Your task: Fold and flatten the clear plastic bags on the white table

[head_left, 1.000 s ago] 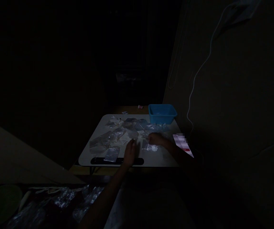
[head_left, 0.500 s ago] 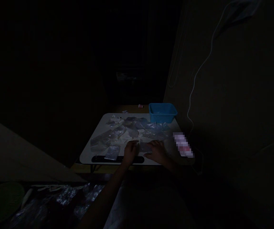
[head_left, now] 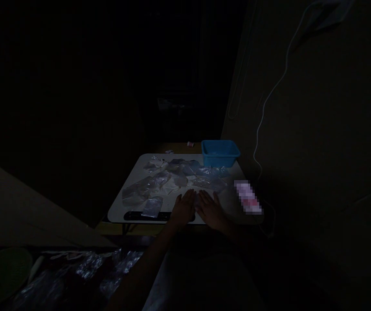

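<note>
Between and under your fingers lies a plastic piece [head_left: 196, 199], flat on the near part of the table [head_left: 136, 172]; your hands cover most of it, so you cannot tell its full outline. Your left hand [head_left: 183, 210] and right hand [head_left: 212, 211] lie side by side, palms down, fingers stretched forward, with a narrow gap between them; neither is clamped on anything. Your left palm sits over the right end of the black strip [head_left: 133, 216] along the table's near edge.

To the left of your left hand, a folded packet [head_left: 152, 207] lies partly across that strip. Just beyond your fingertips, crumpled clear wrappers [head_left: 174, 178] spread over the middle of the table. The blue basin [head_left: 218, 161] stands at the far right corner, behind the wrappers. Near the right edge, well apart from your right hand, is a lit phone [head_left: 248, 198], its screen blurred out.

A white cable [head_left: 263, 113] hangs beyond it. Past the table's far edge lies a small red-and-white item [head_left: 190, 144]. Down at your lower left, more crinkled plastic [head_left: 90, 265] lies near a green bowl [head_left: 4, 274].
</note>
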The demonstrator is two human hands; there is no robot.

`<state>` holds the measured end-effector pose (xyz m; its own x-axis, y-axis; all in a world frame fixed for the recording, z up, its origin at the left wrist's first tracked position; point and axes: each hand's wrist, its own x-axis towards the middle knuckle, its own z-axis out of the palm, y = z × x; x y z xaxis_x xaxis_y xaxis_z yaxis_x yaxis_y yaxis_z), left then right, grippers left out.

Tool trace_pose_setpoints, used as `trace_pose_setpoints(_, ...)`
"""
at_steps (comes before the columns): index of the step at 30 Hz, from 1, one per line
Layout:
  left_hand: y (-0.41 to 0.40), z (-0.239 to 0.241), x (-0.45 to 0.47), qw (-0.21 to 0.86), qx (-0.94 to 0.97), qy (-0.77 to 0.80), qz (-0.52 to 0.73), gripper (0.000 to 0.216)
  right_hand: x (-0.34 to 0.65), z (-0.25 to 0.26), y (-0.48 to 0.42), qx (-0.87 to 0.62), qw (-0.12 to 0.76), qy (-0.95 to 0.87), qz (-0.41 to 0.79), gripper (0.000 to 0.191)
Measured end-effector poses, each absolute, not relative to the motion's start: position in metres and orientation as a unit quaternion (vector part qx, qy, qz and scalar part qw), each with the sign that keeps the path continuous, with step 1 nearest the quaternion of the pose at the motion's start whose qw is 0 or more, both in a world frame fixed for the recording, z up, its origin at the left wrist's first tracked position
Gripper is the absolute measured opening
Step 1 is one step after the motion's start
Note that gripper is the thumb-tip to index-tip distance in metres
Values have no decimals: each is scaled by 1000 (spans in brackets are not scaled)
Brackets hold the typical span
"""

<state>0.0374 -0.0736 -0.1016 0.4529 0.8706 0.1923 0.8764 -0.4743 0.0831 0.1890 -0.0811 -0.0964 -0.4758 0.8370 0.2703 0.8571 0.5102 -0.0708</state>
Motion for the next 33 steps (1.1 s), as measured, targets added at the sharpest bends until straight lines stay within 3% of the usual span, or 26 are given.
trace_pose_setpoints(10, -75, -101, 39, 31, -850, -524, -55, 55, 173, -99, -80, -501, 117, -857, -11, 57)
trace_pose_setpoints(33, -74, -100, 36, -16, -848, -521, -90, 54, 172, -101, -82, -503, 125, -855, -20, 56)
